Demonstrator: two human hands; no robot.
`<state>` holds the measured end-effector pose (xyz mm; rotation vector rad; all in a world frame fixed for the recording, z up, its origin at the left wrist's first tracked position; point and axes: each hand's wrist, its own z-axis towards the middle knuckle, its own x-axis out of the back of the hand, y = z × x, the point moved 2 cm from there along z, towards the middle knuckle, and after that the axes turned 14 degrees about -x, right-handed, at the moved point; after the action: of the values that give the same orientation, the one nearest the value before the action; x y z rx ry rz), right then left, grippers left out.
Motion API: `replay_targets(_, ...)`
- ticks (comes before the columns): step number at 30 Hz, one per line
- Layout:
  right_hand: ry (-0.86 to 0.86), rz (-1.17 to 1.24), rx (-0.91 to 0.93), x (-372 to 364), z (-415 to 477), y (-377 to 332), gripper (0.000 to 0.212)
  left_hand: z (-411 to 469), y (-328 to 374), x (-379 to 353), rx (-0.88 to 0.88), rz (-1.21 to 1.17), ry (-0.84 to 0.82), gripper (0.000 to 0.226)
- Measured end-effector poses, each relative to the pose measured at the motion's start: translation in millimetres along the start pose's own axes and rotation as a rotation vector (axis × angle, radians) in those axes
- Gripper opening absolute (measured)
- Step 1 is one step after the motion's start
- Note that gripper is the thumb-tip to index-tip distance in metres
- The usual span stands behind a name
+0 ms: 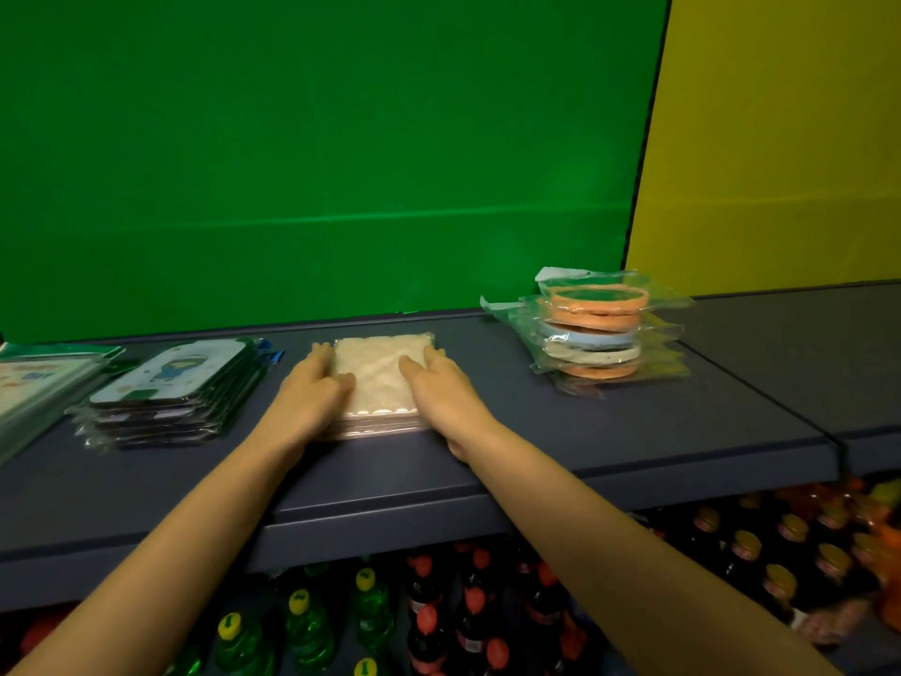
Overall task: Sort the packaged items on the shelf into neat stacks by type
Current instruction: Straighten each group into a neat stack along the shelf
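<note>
In the head view, a stack of beige packets (378,378) is seen lying flat on the dark shelf (634,431), near its middle and close to the front edge. The stack is flanked by both hands: the left hand (312,392) is pressed against its left side and the right hand (441,387) against its right side, fingers laid out fairly straight, thumbs rested on the top packet. To the left, a leaning stack of cartoon-printed packets (175,387) is found, and more flat packets (34,383) at the frame's edge. To the right, well apart, round orange and blue wrapped pads (595,329) are piled. Bottles (370,607) are visible below the shelf.
</note>
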<state>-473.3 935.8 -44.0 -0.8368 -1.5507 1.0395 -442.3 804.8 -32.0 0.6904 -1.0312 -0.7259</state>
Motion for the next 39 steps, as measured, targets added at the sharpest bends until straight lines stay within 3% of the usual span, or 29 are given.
replay_targets(3, 0.029, -0.023, 0.152, 26, -21, -10, 0.051, 3, 11, 7, -0.261, 0.248, 0.157, 0.051)
replay_targets(5, 0.066, -0.023, 0.329, 56, -40, -20, 0.038, 7, 32, 3, -0.455, 0.194, 0.233, 0.043)
replay_targets(7, 0.111, 0.007, 0.438, 93, -61, -32, 0.027, 10, 53, -9, -0.497, 0.049, 0.162, 0.038)
replay_targets(11, 0.345, 0.226, 0.443, 186, -78, -27, 0.026, 17, 78, -57, -0.203, -0.315, -0.133, 0.035)
replay_targets(14, 0.460, 0.463, 0.205, 244, -41, 4, 0.021, 30, 82, -89, 0.040, -0.473, -0.273, 0.039)
replay_targets(17, 0.305, 0.598, -0.066, 270, 11, 43, 0.023, 46, 85, -110, 0.145, -0.528, -0.319, 0.063)
replay_targets(19, 0.176, 0.561, -0.250, 270, 36, 65, 0.032, 54, 88, -123, 0.174, -0.551, -0.307, 0.058)
replay_targets(21, 0.059, 0.540, -0.356, 264, 50, 78, 0.061, 56, 91, -135, 0.181, -0.613, -0.284, 0.043)
replay_targets(23, -0.010, 0.594, -0.349, 264, 62, 83, 0.085, 61, 94, -151, 0.210, -0.616, -0.265, 0.039)
replay_targets(29, -0.176, 0.584, -0.251, 258, 81, 84, 0.062, 70, 103, -171, 0.272, -0.688, -0.150, 0.038)
replay_targets(39, -0.231, 0.601, -0.220, 266, 94, 84, 0.042, 72, 108, -179, 0.265, -0.591, -0.050, 0.029)
